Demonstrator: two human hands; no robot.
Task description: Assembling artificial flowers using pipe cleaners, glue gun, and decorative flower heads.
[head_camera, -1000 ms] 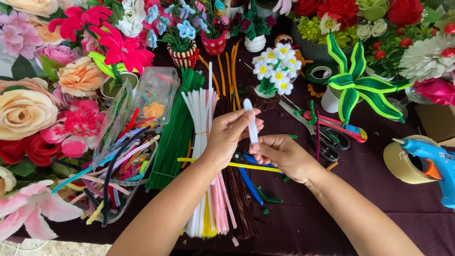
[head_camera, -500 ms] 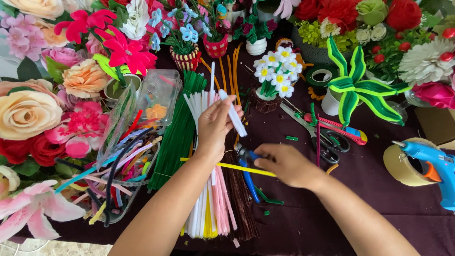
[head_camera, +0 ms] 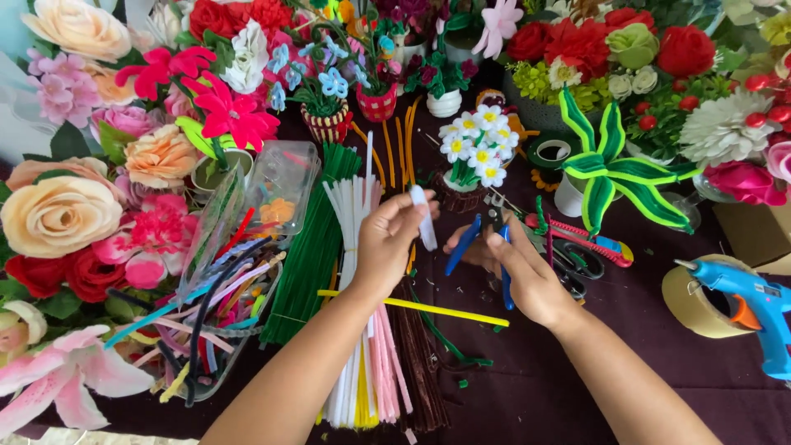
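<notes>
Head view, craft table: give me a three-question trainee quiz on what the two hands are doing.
1. True or false: the left hand pinches a short white pipe cleaner piece.
2. What does the right hand grip? A) blue glue gun B) blue-handled pliers C) red-handled scissors
3. Fill in: a long ______ pipe cleaner lies across the table under both hands.

Key
1. True.
2. B, the blue-handled pliers; the blue glue gun lies apart at the right.
3. Yellow: the yellow pipe cleaner.
</notes>
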